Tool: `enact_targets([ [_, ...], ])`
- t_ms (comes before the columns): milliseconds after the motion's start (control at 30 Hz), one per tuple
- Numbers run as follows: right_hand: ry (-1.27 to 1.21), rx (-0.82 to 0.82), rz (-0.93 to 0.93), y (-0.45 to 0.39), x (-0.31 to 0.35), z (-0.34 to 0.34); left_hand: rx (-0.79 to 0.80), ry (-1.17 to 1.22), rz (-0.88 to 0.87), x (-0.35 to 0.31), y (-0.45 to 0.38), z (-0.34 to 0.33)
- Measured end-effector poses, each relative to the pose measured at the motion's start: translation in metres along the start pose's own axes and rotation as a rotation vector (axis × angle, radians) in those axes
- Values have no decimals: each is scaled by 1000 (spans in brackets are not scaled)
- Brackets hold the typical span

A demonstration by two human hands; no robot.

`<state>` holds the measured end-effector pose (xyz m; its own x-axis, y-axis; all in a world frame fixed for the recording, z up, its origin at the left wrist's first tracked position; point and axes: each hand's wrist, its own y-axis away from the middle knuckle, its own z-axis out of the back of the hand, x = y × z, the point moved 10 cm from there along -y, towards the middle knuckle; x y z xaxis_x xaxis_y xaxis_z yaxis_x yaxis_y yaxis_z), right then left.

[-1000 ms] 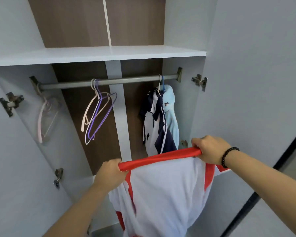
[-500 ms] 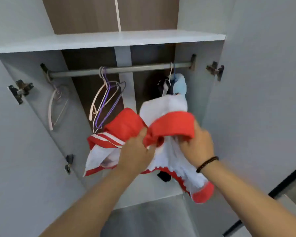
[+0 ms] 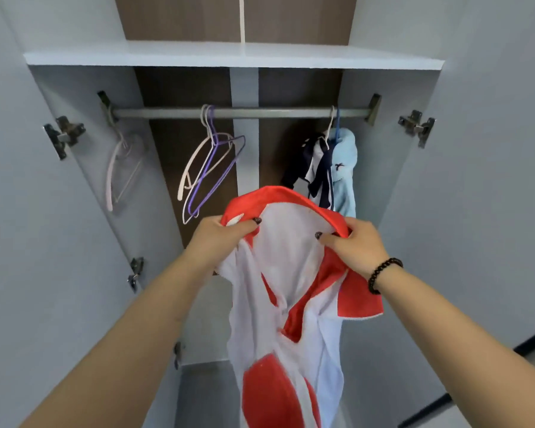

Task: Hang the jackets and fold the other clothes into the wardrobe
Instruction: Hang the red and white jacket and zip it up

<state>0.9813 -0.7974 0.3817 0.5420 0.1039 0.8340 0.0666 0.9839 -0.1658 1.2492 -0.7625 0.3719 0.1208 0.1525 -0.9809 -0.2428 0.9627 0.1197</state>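
Now my fingers are curled tight into the red collar edge of the red-and-white jacket: the left hand pinches the left end with its thumb over the trim, and the right hand grips the right end, thumb on the white lining. Half a second ago I had the garment bunched in a ball between both fists; it has since dropped open and hangs full length below my hands, in front of the open wardrobe. I judge that means it is spread enough to take a hanger. Spare hangers wait on the rail, left of the two jackets already hung.
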Motion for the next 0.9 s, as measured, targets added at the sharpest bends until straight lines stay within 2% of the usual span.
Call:
enact_targets([
  [133, -8, 367, 128, 41, 37, -50, 234, 138, -24, -24, 38, -27],
  [200, -75, 560, 207, 63, 58, -78, 360, 61, -66, -27, 54, -44],
  [267, -120, 681, 222, 78, 63, -100, 415, -32, -89, -25, 64, -50],
  [367, -177, 576, 178, 79, 63, -105, 379, -119, -158, -25, 63, -25],
  [433, -255, 478, 141, 75, 66, -100, 332, -295, -209, -21, 61, 0],
  [533, -307, 446, 109, 74, 79, -105, 162, -466, -264, -7, 60, 34],
  [667, -383, 449, 77, 78, 97, -124, -162, -369, -287, 9, 61, 76],
  [733, -427, 414, 43, 75, 103, -125, -270, -273, -286, 13, 62, 94],
  [800, -434, 383, 38, 70, 108, -128, -301, -176, -287, 15, 58, 107],
  [900, -387, 314, 72, 61, 114, -131, -165, -114, -263, 17, 46, 109],
])
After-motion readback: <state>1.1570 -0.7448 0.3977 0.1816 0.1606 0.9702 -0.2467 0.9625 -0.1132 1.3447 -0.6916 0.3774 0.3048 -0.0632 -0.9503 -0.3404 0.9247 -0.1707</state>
